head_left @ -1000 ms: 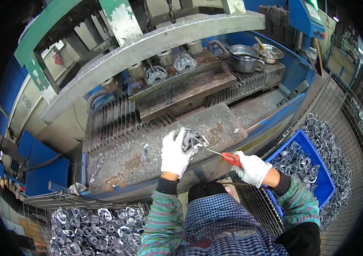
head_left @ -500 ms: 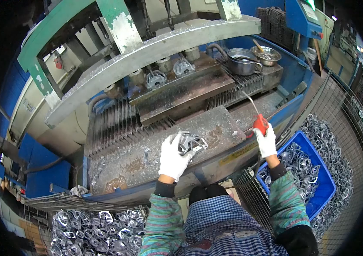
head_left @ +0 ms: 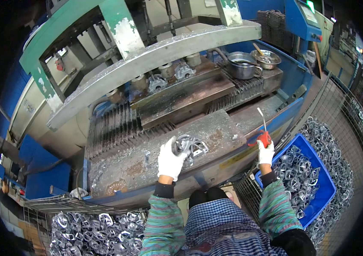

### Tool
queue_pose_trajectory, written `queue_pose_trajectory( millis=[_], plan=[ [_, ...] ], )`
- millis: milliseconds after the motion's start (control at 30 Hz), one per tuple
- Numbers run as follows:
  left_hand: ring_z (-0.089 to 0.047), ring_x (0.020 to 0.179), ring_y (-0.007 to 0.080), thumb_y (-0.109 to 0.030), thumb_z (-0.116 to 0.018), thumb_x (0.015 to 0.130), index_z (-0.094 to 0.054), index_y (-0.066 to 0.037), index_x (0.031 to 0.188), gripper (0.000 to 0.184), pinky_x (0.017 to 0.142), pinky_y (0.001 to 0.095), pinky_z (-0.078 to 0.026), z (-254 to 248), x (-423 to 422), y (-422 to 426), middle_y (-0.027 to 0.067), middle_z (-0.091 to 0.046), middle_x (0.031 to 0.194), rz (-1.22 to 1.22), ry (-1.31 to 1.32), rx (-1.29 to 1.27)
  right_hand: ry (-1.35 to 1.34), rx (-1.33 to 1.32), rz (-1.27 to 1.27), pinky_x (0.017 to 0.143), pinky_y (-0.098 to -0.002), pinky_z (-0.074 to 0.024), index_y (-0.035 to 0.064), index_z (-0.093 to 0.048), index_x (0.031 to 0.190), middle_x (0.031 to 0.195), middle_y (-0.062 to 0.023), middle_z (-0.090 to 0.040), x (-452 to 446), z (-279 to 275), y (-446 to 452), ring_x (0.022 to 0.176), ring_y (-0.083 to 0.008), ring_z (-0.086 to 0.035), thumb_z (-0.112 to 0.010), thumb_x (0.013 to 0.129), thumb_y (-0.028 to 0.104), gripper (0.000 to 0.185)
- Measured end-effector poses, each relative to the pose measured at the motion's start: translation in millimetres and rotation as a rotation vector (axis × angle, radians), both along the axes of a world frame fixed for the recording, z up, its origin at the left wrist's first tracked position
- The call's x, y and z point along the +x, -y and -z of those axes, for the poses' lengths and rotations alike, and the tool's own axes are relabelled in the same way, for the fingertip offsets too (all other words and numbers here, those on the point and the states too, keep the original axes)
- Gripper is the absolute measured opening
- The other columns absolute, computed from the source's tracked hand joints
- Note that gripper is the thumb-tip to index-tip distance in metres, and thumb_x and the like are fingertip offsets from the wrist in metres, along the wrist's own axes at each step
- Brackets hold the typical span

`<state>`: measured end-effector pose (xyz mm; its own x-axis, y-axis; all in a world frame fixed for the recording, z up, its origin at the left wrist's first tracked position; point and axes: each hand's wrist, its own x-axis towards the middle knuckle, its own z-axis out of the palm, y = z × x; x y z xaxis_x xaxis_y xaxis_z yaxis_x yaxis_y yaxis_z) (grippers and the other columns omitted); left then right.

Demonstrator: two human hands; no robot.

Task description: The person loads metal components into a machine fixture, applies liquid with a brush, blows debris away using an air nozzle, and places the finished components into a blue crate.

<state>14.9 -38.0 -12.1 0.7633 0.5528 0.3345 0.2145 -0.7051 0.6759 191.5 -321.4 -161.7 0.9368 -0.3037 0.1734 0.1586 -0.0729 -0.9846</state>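
My left hand [head_left: 171, 161], in a white glove, is closed on a silver-grey metal casting [head_left: 195, 147] with openings through it. It holds the casting above the flat front plate [head_left: 139, 168] of the machine. Over at the right, my gloved right hand [head_left: 266, 153] is wrapped round a red air blow gun [head_left: 264, 137]. The gun's thin metal nozzle points up, away from the casting. Two similar castings [head_left: 185, 71] sit on the machine's raised block [head_left: 190, 100], beyond my hands.
A blue bin [head_left: 327, 181] with many castings stands at right, beside a larger heap [head_left: 339, 170]. Another pile [head_left: 96, 234] fills a wire basket at lower left. A metal pot [head_left: 243, 70] and bowl [head_left: 271, 59] rest at the back. The press beam [head_left: 156, 55] hangs above the block.
My right hand has lowered slightly with the blow gun, and the nozzle now points more upright. The left hand still holds the casting, slightly turned, in nearly the same place.
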Motion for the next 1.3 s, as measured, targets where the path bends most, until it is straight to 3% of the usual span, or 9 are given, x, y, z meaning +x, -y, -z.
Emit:
queue_pose_trajectory(
  millis=[100,233,500,700,767,800,1033,1167,1300],
  plan=[
    [-0.059,0.089,0.019,-0.006,-0.075,0.062,-0.049,0.0,0.118,0.062,0.078,0.0296,-0.049,13.8,0.1,-9.8,0.013,-0.059,0.103,0.076,0.08,-0.209,-0.027,-0.089,0.156,0.083,-0.029,-0.0432,0.0011,-0.046,0.12,0.106,-0.0085,-0.058,-19.1,-21.9,-7.6,0.094,-0.0163,-0.055,-0.069,0.075,0.014,0.051],
    [-0.059,0.084,0.017,-0.001,-0.073,0.061,-0.049,0.0,0.118,0.062,0.074,0.0283,-0.051,17.5,1.4,-13.0,0.0113,-0.059,0.102,0.103,0.085,-0.191,0.073,-0.027,0.124,0.083,-0.0307,-0.043,-0.0007,-0.046,0.117,0.105,-0.0132,-0.058,-29.8,-29.7,-11.5,0.092,-0.0186,-0.055,-0.067,0.077,0.015,0.048],
    [-0.058,0.083,0.0134,0.005,-0.058,0.07,-0.052,-0.004,0.115,0.046,0.072,0.0238,-0.048,17.2,-3.9,-13.0,0.0087,-0.061,0.098,0.121,0.139,-0.324,0.327,0.179,0.102,0.084,-0.0284,-0.042,0.0008,-0.049,0.112,0.101,-0.0069,-0.057,-35.0,-95.9,-30.7,0.09,-0.014,-0.053,-0.064,0.078,0.003,0.037],
    [-0.059,0.084,0.0135,0.008,-0.055,0.072,-0.055,-0.002,0.11,0.039,0.073,0.0229,-0.048,-18.3,-21.8,15.9,0.0082,-0.062,0.096,0.077,0.299,-0.191,0.177,-0.044,0.122,0.084,-0.0314,-0.0415,0.0014,-0.054,0.105,0.101,-0.0124,-0.056,34.2,-34.4,-30.7,0.091,-0.0216,-0.054,-0.071,0.072,0.014,0.039],
    [-0.06,0.083,0.014,0.008,-0.056,0.072,-0.056,-0.002,0.108,0.038,0.073,0.0239,-0.048,-27.5,-31.7,19.9,0.0084,-0.062,0.095,0.059,0.329,-0.106,0.168,-0.435,0.213,0.087,-0.0351,-0.04,0.0011,-0.054,0.106,0.107,-0.0149,-0.053,29.8,-24.5,-34.9,0.098,-0.0275,-0.052,-0.072,0.068,0.016,0.045],
    [-0.06,0.082,0.0144,0.009,-0.058,0.071,-0.057,-0.001,0.106,0.036,0.073,0.025,-0.049,-29.7,-34.8,19.9,0.0087,-0.063,0.093,0.05,0.36,-0.019,0.143,-0.309,0.151,0.091,-0.0384,-0.0374,0.0012,-0.052,0.109,0.113,-0.0165,-0.049,33.7,-12.3,-33.6,0.105,-0.0325,-0.047,-0.074,0.065,0.017,0.052],
    [-0.062,0.079,0.0208,0.01,-0.062,0.068,-0.059,0.0,0.1,0.034,0.073,0.0285,-0.049,-36.7,-48.5,13.5,0.0126,-0.062,0.088,0.018,0.425,0.314,0.442,-0.421,0.248,0.1,-0.0396,-0.0299,0.0056,-0.046,0.121,0.122,-0.0157,-0.043,-29.6,-81.1,-62.2,0.116,-0.0319,-0.038,-0.07,0.066,0.006,0.06],
    [-0.063,0.079,0.0233,0.01,-0.062,0.068,-0.06,0.0,0.098,0.032,0.073,0.0291,-0.049,-35.2,-48.1,11.6,0.0141,-0.063,0.088,0.007,0.433,0.311,0.643,-0.595,-0.338,0.09,-0.0386,-0.0385,0.0098,-0.059,0.103,0.109,-0.0118,-0.053,-57.3,-118.3,-91.0,0.104,-0.0305,-0.048,-0.063,0.072,0.009,0.032],
    [-0.063,0.078,0.0211,0.008,-0.063,0.07,-0.06,0.0,0.099,0.03,0.072,0.0281,-0.05,-31.4,-49.3,8.4,0.0137,-0.064,0.087,-0.026,0.43,0.281,0.697,-0.685,-0.582,0.083,-0.0386,-0.0428,0.0132,-0.062,0.097,0.102,-0.0073,-0.057,-54.5,-130.2,-125.1,0.098,-0.0306,-0.051,-0.059,0.075,0.015,0.023]
  ],
)
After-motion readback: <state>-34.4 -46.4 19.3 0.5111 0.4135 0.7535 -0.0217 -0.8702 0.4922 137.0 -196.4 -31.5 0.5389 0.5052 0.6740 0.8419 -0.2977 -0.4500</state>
